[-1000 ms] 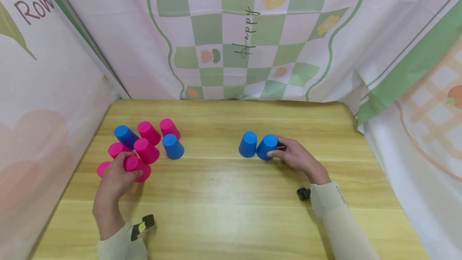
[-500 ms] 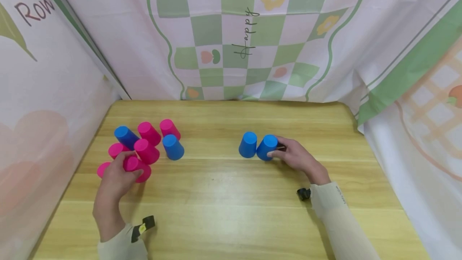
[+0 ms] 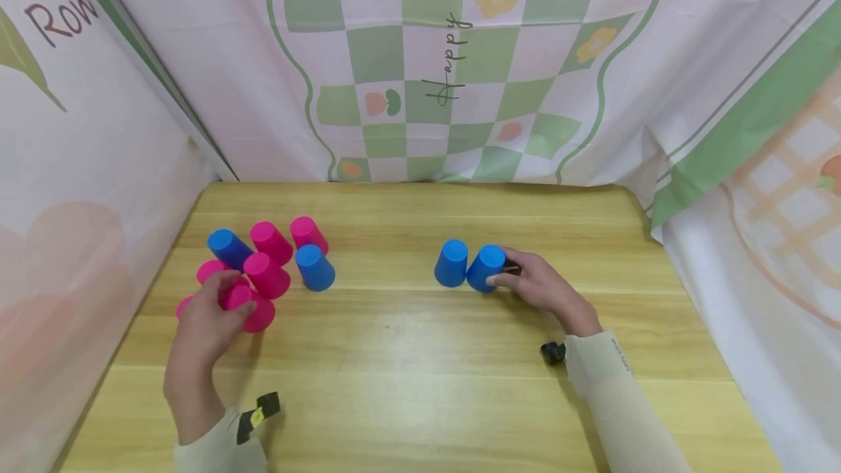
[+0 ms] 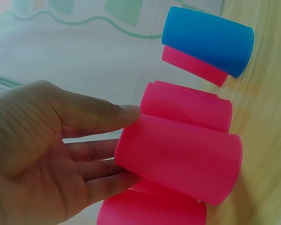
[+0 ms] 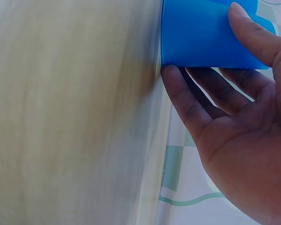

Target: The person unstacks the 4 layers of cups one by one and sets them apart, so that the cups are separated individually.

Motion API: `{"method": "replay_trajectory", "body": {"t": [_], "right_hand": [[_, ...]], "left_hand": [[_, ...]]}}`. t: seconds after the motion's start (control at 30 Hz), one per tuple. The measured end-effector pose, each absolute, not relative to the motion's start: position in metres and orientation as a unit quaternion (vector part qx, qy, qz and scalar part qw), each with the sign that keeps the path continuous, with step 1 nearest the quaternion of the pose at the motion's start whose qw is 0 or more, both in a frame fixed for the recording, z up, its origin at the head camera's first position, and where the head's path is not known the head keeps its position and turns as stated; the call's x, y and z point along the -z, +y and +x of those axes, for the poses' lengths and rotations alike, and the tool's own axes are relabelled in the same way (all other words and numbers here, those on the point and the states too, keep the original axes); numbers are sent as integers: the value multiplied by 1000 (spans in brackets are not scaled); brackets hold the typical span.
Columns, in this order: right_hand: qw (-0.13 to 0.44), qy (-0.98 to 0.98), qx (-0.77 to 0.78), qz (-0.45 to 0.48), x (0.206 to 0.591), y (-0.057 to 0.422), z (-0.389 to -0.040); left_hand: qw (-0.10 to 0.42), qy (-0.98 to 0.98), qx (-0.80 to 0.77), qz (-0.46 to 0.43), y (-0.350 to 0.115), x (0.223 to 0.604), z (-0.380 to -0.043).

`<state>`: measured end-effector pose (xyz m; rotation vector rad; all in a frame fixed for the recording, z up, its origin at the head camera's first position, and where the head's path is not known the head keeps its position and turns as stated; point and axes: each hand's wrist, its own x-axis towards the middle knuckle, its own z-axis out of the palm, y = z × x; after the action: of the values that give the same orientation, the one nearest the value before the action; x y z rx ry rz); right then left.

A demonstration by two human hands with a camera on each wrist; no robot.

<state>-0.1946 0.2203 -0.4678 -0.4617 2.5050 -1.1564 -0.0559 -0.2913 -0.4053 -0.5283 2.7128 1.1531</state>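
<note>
On the left of the head view, my left hand (image 3: pixel 205 327) has its thumb and fingers around the closed top end of the nearest pink cup (image 3: pixel 260 314), which stands upside down on the table. In the left wrist view, the thumb lies at one side of this pink cup (image 4: pixel 178 157) and the fingers at the other. To the right, my right hand (image 3: pixel 540 283) holds an upside-down blue cup (image 3: pixel 485 268) between thumb and fingers. That cup's rim is on the table in the right wrist view. Another blue cup (image 3: pixel 451 264) stands beside it, seemingly touching at the base.
Around the left hand stand several more upside-down pink cups (image 3: pixel 268 276). A dark blue cup (image 3: pixel 229 248) and a lighter blue cup (image 3: pixel 315 268) are among them. Printed curtains (image 3: pixel 631 130) close off the back and sides of the wooden table (image 3: pixel 394 385).
My left hand has drawn back slightly toward the left and up along the pink cup, which has stayed in place. The right hand and both blue cups near it have not moved.
</note>
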Motion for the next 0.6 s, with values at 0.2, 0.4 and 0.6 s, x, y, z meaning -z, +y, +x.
{"method": "replay_trajectory", "body": {"t": [0.2, 0.4, 0.6], "right_hand": [[168, 884, 404, -165, 468, 220, -194], [166, 884, 404, -167, 467, 220, -194], [164, 883, 405, -169, 468, 220, -195]], "left_hand": [[52, 906, -383, -171, -289, 402, -55], [37, 905, -382, -182, -284, 398, -58], [19, 906, -384, -179, -279, 395, -61]]}}
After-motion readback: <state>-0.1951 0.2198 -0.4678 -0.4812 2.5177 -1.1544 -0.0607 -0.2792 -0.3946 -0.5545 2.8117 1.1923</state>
